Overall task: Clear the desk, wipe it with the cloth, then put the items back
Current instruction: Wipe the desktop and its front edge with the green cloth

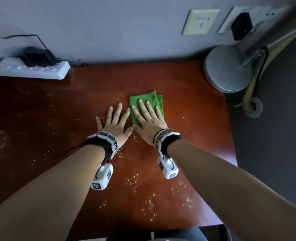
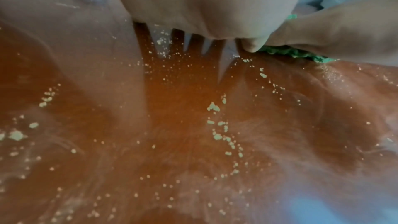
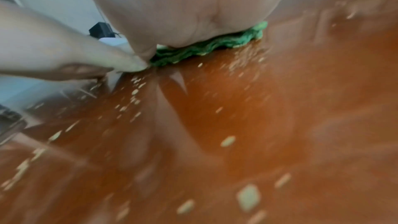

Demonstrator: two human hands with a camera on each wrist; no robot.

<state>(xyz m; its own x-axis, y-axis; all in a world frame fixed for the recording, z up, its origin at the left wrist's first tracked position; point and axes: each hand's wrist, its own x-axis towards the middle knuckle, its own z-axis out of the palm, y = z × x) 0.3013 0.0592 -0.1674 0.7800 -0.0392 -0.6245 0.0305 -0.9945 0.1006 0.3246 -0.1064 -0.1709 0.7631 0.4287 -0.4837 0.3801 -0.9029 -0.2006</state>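
Fingers straight, my right hand (image 1: 148, 120) presses flat on the folded green cloth (image 1: 144, 97) mid-desk (image 1: 187, 105), its long axis pointing away from me, while my left hand (image 1: 115, 122) lies spread on bare wood just beside it, crumbs (image 1: 132, 181) scattered nearer me.

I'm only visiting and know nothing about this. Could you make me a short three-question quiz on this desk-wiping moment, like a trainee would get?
1. True or false: the right hand lies flat on the green cloth.
2. Multiple choice: what does the left hand rest on? A) the cloth B) the bare desk C) the power strip
3. Fill in: pale ___ are scattered over the desk near the person.

Key: 1 true. 2 B: its fingers are spread on the wood beside the cloth. 3 crumbs.
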